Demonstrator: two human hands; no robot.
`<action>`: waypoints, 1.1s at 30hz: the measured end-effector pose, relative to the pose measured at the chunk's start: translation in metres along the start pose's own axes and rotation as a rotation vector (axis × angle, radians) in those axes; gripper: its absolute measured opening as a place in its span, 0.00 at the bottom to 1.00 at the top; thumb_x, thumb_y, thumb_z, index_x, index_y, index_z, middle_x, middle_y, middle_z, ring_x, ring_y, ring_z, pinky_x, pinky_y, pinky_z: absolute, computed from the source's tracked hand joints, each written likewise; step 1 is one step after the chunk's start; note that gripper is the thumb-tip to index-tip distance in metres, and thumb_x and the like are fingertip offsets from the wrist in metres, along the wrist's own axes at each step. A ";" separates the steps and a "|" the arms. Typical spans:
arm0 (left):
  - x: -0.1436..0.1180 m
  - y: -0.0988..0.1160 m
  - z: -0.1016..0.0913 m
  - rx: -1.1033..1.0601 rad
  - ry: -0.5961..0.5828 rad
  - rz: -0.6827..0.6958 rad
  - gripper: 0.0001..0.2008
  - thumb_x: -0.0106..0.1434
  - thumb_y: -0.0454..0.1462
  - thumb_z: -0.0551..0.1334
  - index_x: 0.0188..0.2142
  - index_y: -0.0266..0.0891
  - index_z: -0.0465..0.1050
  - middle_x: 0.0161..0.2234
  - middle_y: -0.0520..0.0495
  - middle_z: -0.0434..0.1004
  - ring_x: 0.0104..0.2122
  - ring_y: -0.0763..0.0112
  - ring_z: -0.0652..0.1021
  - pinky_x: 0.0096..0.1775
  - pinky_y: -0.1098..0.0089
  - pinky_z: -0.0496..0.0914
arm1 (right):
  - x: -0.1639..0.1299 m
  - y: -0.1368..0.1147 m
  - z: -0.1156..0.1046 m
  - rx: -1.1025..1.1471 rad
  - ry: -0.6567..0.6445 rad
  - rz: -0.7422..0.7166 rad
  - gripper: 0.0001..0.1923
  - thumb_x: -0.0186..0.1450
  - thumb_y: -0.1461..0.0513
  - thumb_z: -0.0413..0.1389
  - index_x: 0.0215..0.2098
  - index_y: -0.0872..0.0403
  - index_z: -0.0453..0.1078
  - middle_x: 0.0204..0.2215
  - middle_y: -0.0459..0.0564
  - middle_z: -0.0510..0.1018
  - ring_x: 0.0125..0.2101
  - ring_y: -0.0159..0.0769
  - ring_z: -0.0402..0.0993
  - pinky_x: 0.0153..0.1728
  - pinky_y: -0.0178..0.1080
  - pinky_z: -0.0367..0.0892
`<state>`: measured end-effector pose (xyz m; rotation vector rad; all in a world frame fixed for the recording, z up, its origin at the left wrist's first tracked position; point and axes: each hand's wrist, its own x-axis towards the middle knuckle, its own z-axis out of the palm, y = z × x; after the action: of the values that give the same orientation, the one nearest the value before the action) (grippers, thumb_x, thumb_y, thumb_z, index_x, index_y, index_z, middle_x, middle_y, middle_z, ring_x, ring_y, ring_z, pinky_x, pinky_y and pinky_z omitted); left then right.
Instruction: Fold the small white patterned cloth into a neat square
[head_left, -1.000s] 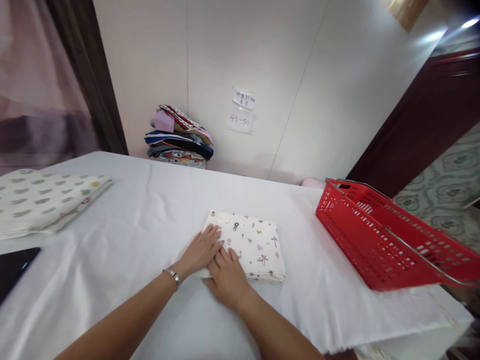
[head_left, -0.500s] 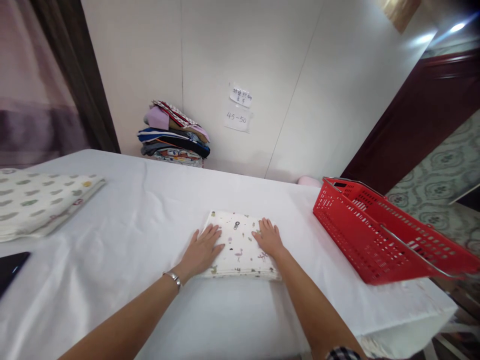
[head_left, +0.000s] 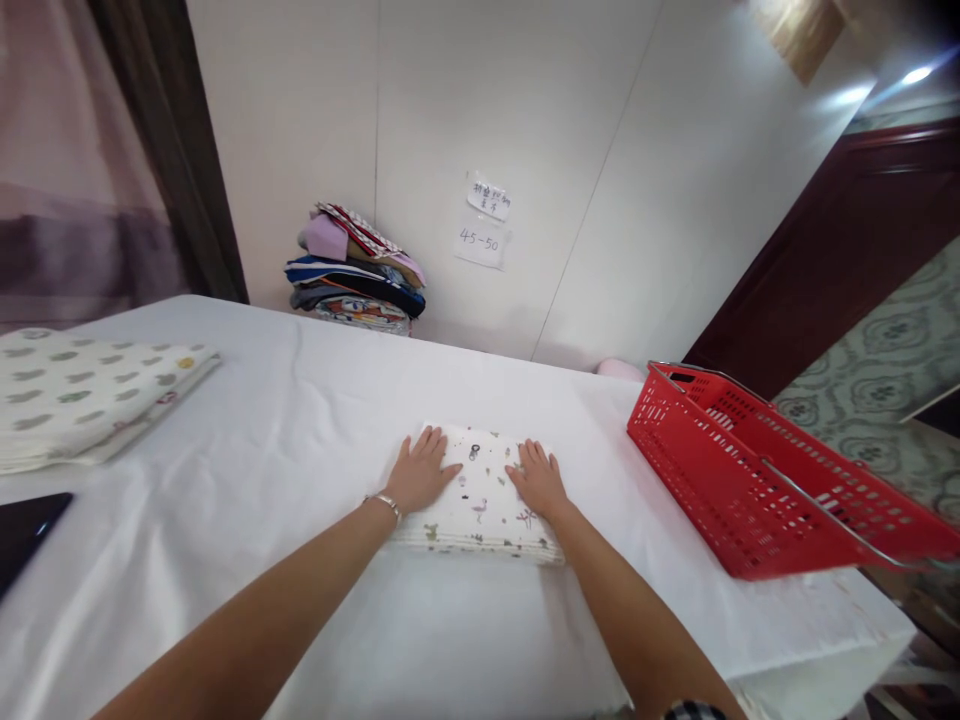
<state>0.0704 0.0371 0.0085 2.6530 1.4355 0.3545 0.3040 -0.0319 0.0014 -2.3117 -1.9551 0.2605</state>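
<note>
A folded white cloth (head_left: 480,500) with small printed figures, a pink flamingo among them, lies flat on the white-covered table (head_left: 300,400) in front of me. Its near edge shows several layers. My left hand (head_left: 421,472) rests palm down on the cloth's upper left part, fingers stretched out. On the upper right part lies my right hand (head_left: 538,478), also flat with its fingers spread. Neither hand grips the cloth. A silver bracelet is on my left wrist.
A red plastic basket (head_left: 697,450) with metal handles stands on the right. Another folded cloth with grey spots (head_left: 90,395) lies at the left, behind a dark flat device (head_left: 30,530). Stacked fabrics (head_left: 360,270) rise beyond the far edge, by a wall with paper signs (head_left: 484,235).
My left hand has slid a little forward and to the right on the cloth. My right hand stays nearly in place. The view has shifted slightly.
</note>
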 end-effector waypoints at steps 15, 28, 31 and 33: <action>-0.003 -0.010 0.012 -0.022 -0.020 -0.030 0.32 0.65 0.51 0.45 0.62 0.36 0.54 0.65 0.44 0.46 0.65 0.58 0.47 0.61 0.51 0.46 | 0.016 -0.054 0.000 0.016 -0.065 -0.397 0.35 0.67 0.44 0.37 0.66 0.53 0.44 0.66 0.51 0.42 0.65 0.40 0.33 0.61 0.52 0.32; -0.004 -0.013 0.007 -0.158 -0.020 -0.031 0.29 0.64 0.49 0.47 0.61 0.38 0.56 0.65 0.43 0.47 0.64 0.59 0.47 0.59 0.55 0.54 | -0.025 0.048 0.004 0.406 0.048 0.231 0.34 0.64 0.54 0.46 0.65 0.59 0.48 0.62 0.54 0.57 0.61 0.40 0.53 0.60 0.42 0.49; -0.004 -0.018 0.007 -0.219 0.055 -0.079 0.29 0.64 0.47 0.48 0.60 0.33 0.57 0.64 0.38 0.50 0.63 0.58 0.51 0.58 0.58 0.56 | -0.042 0.043 0.012 0.444 0.132 0.202 0.34 0.62 0.55 0.50 0.64 0.55 0.50 0.61 0.52 0.60 0.60 0.41 0.56 0.59 0.43 0.52; -0.007 -0.021 0.004 -0.236 0.132 -0.201 0.28 0.64 0.45 0.49 0.59 0.30 0.57 0.62 0.33 0.54 0.61 0.56 0.57 0.57 0.59 0.59 | -0.049 0.042 0.014 0.469 0.158 0.234 0.35 0.61 0.56 0.51 0.64 0.53 0.50 0.59 0.52 0.63 0.58 0.42 0.59 0.56 0.44 0.56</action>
<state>0.0504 0.0427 -0.0008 2.3150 1.5720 0.6448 0.3340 -0.0880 -0.0167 -2.1622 -1.3688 0.4800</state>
